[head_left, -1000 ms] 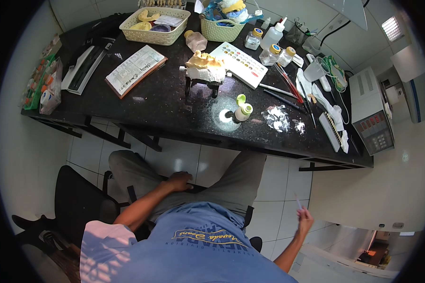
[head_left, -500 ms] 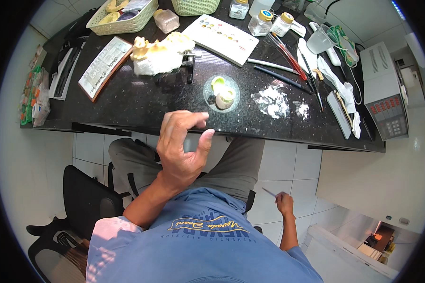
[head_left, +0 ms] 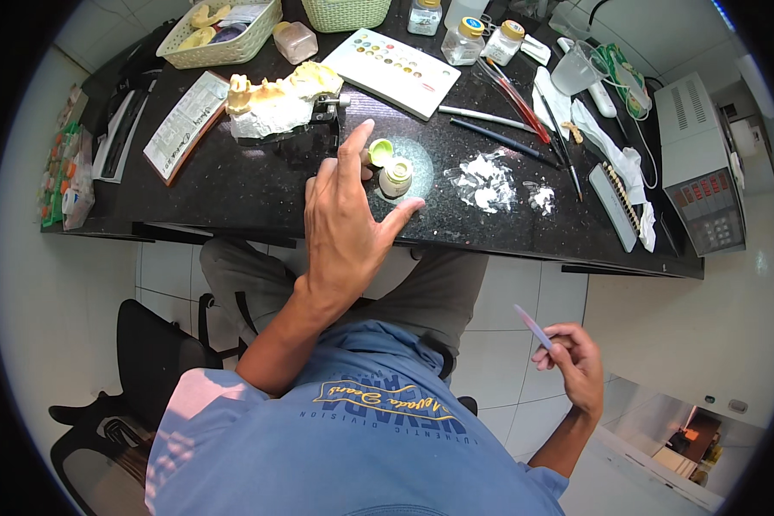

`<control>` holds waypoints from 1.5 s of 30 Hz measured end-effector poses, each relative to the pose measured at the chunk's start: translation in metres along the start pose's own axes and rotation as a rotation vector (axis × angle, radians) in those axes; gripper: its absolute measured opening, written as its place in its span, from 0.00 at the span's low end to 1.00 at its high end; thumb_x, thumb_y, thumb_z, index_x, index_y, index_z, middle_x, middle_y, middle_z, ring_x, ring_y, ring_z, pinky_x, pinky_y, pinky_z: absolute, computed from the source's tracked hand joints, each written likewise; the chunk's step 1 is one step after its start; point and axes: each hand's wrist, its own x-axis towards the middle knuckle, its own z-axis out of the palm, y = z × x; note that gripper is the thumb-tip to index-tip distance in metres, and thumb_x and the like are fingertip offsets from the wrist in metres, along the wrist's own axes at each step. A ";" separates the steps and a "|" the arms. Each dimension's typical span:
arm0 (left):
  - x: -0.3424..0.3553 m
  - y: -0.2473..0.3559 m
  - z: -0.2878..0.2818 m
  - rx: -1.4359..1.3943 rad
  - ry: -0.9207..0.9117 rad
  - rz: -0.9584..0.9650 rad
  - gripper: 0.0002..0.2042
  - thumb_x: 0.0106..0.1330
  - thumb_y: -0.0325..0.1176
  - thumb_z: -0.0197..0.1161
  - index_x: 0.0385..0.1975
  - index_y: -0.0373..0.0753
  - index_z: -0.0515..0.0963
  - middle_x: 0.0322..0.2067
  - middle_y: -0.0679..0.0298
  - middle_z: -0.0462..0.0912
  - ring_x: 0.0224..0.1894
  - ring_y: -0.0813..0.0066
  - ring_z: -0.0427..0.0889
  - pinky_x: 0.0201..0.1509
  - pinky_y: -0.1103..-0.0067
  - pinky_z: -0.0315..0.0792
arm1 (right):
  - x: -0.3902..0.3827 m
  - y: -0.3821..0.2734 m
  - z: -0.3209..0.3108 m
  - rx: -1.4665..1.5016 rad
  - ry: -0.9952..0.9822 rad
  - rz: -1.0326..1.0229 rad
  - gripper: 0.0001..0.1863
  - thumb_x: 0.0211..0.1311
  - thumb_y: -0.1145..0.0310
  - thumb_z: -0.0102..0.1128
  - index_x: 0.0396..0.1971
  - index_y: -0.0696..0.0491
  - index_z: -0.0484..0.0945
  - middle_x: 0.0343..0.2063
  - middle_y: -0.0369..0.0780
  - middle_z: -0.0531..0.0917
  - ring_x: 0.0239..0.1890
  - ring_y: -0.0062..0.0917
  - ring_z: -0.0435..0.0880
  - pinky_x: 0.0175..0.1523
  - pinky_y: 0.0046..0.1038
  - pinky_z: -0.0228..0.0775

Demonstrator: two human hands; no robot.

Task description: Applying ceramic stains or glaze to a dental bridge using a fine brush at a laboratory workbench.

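My left hand (head_left: 350,211) reaches over the front edge of the dark counter, thumb and fingers spread around a small open glass jar (head_left: 396,178) without visibly gripping it. Behind the jar, close to my index finger, lies a light green cap (head_left: 380,153). Both rest on a pale round patch on the counter. My right hand (head_left: 574,363) is off the counter, low on the right, its fingers closed on a thin, pale purple flat stick (head_left: 533,327) that points up and to the left.
A dental model (head_left: 275,107) on an articulator stands left of the jar, beside a booklet-like pad (head_left: 185,129). A white palette (head_left: 393,73) lies behind. To the right are crumpled foil-like scraps (head_left: 483,182), a dark pen-like tool (head_left: 503,141), brushes (head_left: 516,99) and a boxy device (head_left: 701,168).
My left hand has moved forward and its fingers have spread near the jar. My right hand has risen and come further out to the right with the flat stick.
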 end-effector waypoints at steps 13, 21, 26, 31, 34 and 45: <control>-0.006 -0.011 -0.002 -0.398 -0.015 -0.023 0.32 0.48 0.20 0.70 0.54 0.35 0.62 0.38 0.55 0.81 0.38 0.73 0.82 0.41 0.81 0.76 | 0.066 -0.114 0.056 -0.595 0.346 -0.800 0.11 0.49 0.83 0.61 0.34 0.55 0.80 0.26 0.36 0.76 0.18 0.13 0.65 0.20 0.17 0.56; -0.010 -0.011 -0.006 -0.343 0.026 0.052 0.21 0.46 0.21 0.70 0.42 0.34 0.74 0.37 0.58 0.82 0.35 0.72 0.81 0.38 0.81 0.75 | 0.086 -0.142 0.048 -0.866 0.424 -0.920 0.13 0.48 0.81 0.63 0.36 0.51 0.82 0.24 0.36 0.78 0.20 0.15 0.72 0.21 0.19 0.60; -0.006 -0.016 -0.006 -0.247 0.019 0.181 0.16 0.44 0.20 0.70 0.36 0.37 0.79 0.37 0.59 0.82 0.33 0.72 0.80 0.36 0.81 0.74 | 0.089 -0.135 0.047 -0.803 0.340 -0.864 0.13 0.48 0.82 0.63 0.35 0.52 0.82 0.24 0.37 0.78 0.21 0.16 0.73 0.22 0.17 0.62; -0.007 -0.016 -0.007 -0.299 -0.036 0.131 0.22 0.46 0.21 0.70 0.44 0.34 0.74 0.38 0.58 0.82 0.39 0.72 0.81 0.40 0.80 0.76 | 0.102 -0.128 0.068 -0.817 0.241 -0.892 0.14 0.46 0.81 0.64 0.35 0.52 0.82 0.25 0.37 0.78 0.20 0.20 0.76 0.24 0.21 0.67; -0.005 -0.018 -0.009 -0.409 -0.048 0.042 0.29 0.48 0.23 0.70 0.52 0.34 0.67 0.38 0.56 0.82 0.43 0.71 0.81 0.44 0.80 0.76 | 0.113 -0.130 0.076 -0.875 0.191 -0.947 0.14 0.45 0.80 0.64 0.35 0.51 0.82 0.25 0.36 0.78 0.20 0.22 0.76 0.23 0.22 0.67; -0.004 -0.019 -0.009 -0.371 -0.085 0.071 0.31 0.47 0.24 0.71 0.53 0.34 0.66 0.39 0.56 0.82 0.40 0.69 0.82 0.42 0.80 0.77 | 0.128 -0.148 0.097 -1.293 0.136 -1.154 0.15 0.41 0.74 0.62 0.35 0.47 0.80 0.26 0.31 0.75 0.25 0.21 0.78 0.27 0.24 0.68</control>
